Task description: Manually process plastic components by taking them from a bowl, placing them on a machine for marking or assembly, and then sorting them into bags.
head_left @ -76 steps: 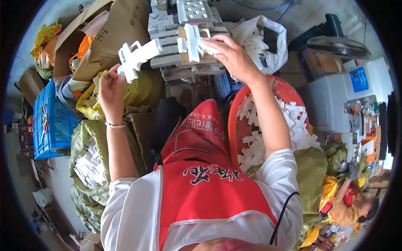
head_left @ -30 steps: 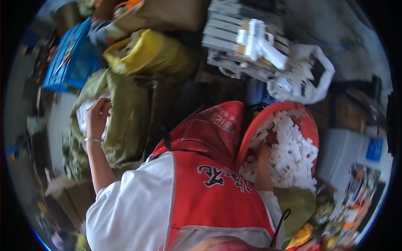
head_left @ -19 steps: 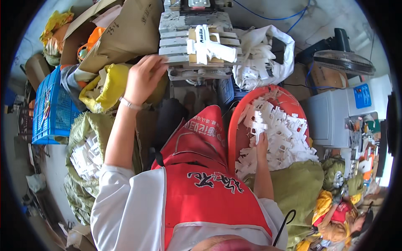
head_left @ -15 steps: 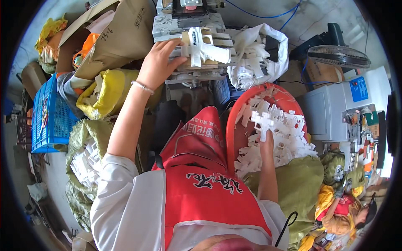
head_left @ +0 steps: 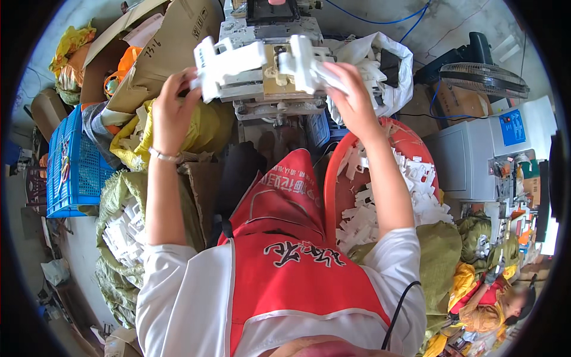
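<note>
In my left hand point(head_left: 171, 110) is a white plastic toy pistol point(head_left: 232, 62) with dark print on one end, lifted to the left of the machine's fixture. My fingers close around that printed end. My right hand point(head_left: 355, 101) grips a second white toy pistol point(head_left: 302, 62) by its handle, over the right side of the fixture point(head_left: 270, 82). Whether this second piece touches the fixture I cannot tell. The fixture is a tan block on a grey metal machine point(head_left: 238, 33) straight ahead of me.
A red tub point(head_left: 331, 199) heaped with white toy pistols stands at my right. White, yellow and green sacks, a blue crate point(head_left: 77, 166) and a cardboard box point(head_left: 172, 50) surround me. A fan point(head_left: 485, 80) is at the far right. Another person point(head_left: 491, 306) works at the lower right.
My left hand has taken the printed toy pistol off the fixture and moved left and nearer. My right hand has carried its toy pistol from the tub up to the fixture.
</note>
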`<state>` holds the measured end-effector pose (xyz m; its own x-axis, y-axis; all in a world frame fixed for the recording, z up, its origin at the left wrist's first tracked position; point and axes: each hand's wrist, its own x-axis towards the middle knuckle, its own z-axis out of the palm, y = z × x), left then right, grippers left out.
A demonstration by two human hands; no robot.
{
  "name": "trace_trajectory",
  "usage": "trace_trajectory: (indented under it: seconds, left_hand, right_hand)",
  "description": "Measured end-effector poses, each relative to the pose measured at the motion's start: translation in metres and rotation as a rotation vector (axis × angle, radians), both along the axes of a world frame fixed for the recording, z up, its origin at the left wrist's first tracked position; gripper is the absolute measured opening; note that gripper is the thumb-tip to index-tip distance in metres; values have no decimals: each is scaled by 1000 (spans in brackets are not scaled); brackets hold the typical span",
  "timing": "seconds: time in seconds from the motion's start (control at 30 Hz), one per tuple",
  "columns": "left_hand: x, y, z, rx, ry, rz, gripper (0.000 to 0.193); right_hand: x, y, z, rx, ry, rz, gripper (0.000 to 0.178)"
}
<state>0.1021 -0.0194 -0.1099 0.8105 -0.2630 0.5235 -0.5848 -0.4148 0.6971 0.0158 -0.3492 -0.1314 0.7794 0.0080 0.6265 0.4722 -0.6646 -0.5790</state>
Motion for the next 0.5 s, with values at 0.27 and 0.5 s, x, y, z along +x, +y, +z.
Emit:
trace_trajectory:
  seconds: [0.27,0.5]
  left_hand:
    - [-34,119,-42,-62,112,218,30]
    - [-62,246,-50,527,-100,567,28]
  right_hand:
    - [15,-3,3,-454,-83,14,32]
    - [-77,-104,-153,88,341,-404,30]
